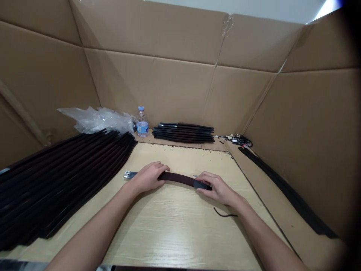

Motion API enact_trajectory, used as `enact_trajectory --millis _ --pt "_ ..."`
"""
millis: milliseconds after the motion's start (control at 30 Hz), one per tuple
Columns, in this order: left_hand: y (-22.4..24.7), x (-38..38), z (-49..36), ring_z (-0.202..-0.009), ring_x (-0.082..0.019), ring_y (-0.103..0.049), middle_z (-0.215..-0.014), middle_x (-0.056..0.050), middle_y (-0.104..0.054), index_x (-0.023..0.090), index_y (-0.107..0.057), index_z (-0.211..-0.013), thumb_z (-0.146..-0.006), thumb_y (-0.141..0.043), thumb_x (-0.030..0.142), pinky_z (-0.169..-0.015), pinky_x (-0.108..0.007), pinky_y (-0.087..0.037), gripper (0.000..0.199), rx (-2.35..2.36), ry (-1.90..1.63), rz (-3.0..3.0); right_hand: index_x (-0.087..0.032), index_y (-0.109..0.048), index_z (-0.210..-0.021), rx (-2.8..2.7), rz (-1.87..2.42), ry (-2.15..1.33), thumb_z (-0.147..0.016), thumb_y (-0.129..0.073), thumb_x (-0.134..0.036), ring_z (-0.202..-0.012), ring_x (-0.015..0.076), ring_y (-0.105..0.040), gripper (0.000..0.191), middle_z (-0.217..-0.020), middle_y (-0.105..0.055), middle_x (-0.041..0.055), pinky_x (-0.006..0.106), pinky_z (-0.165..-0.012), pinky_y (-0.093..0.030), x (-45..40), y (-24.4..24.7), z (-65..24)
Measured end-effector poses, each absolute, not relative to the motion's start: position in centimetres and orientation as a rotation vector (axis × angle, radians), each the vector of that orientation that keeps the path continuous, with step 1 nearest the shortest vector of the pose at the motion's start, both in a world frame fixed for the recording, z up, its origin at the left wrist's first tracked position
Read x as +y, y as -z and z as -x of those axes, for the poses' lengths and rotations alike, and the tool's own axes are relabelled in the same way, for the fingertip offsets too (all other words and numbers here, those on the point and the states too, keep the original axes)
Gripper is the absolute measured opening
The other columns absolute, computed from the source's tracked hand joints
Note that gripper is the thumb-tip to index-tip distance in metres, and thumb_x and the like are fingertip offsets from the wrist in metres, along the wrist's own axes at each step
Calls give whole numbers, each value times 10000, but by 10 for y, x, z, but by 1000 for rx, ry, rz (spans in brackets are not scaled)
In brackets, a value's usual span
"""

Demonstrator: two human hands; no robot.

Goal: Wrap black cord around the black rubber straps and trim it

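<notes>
A curved, dark brown strip (180, 178) with a bare metal end plate (129, 174) at its left lies across the middle of the table. My left hand (150, 176) is wrapped round it near the metal end. The strip's right end, which has a dark grey section (199, 184), is pinched in my right hand (216, 187). A small pale tip (195, 175) shows beside the right fingers; what it belongs to is hidden. Below my right hand, a thin black cord (221, 215) lies on the wood, partly behind the forearm.
Many long dark strips (70, 169) are piled at the left. A shorter stack (183, 133) lies at the back, beside a water bottle (142, 126) and clear plastic bags (101, 120). Black strips (287, 190) and tangled cords (241, 140) lie at the right. Cardboard walls (180, 82) enclose the table.
</notes>
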State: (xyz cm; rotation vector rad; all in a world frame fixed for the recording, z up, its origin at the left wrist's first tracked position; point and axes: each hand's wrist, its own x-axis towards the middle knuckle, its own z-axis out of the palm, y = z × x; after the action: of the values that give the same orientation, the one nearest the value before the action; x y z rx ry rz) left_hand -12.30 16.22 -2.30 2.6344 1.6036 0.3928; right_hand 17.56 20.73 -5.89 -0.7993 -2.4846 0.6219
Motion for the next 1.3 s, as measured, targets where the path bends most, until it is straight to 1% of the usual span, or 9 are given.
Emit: enact_trajectory --millis 167,300,433,567,667,933,1067,1167,1300 --pt "30 166 132 -927 -230 -612 -987 -65 -658 187 -624 -1053 -788 -586 183 -827 -335 -452 268 1742 -400 -2599 -195 -612 -1119 -2472 885 -530 -854 -543 -347 -958 101 -583 313 -1081 -615 57 215 -858 -474 212 60 -178" --pt "37 166 131 -933 -227 -623 -1014 -58 -663 190 -623 -1061 -798 -599 206 -821 -333 -462 265 1758 -504 -2578 -215 -573 -1187 -2434 1045 -435 -829 -561 -322 -1006 126 -589 374 -1115 -611 51 250 -897 -478 212 62 -174" --pt "46 168 127 -880 -200 -619 -945 -46 -651 177 -611 -1016 -783 -618 137 -764 -301 -473 236 1692 -740 -2644 -211 -600 -1144 -2422 1095 -441 -854 -529 -352 -1026 130 -594 330 -1109 -616 49 265 -931 -483 211 63 -172" --pt "57 173 122 -852 -191 -592 -886 -48 -637 165 -581 -978 -825 -630 170 -725 -291 -470 160 1539 -1070 -2761 -209 -620 -1110 -2406 1067 -413 -871 -513 -423 -1010 126 -613 338 -1091 -637 46 255 -915 -498 213 69 -172" --pt "62 176 121 -823 -191 -557 -833 -46 -618 161 -568 -946 -824 -651 182 -698 -294 -457 149 1456 -1206 -2826 -218 -630 -1116 -2428 975 -317 -896 -477 -402 -958 119 -637 325 -1056 -659 45 240 -863 -515 217 77 -171" --pt "55 173 124 -852 -203 -481 -873 -60 -586 173 -612 -889 -818 -623 136 -731 -327 -426 81 1422 -1190 -2907 -200 -651 -1116 -2317 693 71 -898 -457 -204 -865 94 -649 292 -973 -676 56 193 -756 -539 227 93 -173" --pt "57 172 123 -849 -201 -477 -864 -68 -579 160 -609 -859 -846 -584 161 -725 -330 -424 28 1422 -1165 -2885 -184 -652 -1113 -2274 696 169 -882 -515 -260 -860 104 -660 279 -963 -690 62 212 -771 -553 228 93 -169" --pt "57 170 120 -851 -204 -479 -856 -71 -574 160 -605 -831 -873 -569 233 -725 -335 -428 91 1452 -1098 -2853 -176 -658 -1096 -2265 664 182 -876 -535 -311 -850 105 -672 285 -955 -702 64 217 -775 -559 226 92 -165" --pt "54 166 113 -889 -216 -483 -906 -76 -581 167 -596 -860 -875 -560 239 -771 -358 -429 82 1542 -999 -2807 -168 -676 -1020 -2268 639 138 -899 -492 -269 -836 101 -682 242 -930 -711 56 218 -759 -566 222 91 -160"
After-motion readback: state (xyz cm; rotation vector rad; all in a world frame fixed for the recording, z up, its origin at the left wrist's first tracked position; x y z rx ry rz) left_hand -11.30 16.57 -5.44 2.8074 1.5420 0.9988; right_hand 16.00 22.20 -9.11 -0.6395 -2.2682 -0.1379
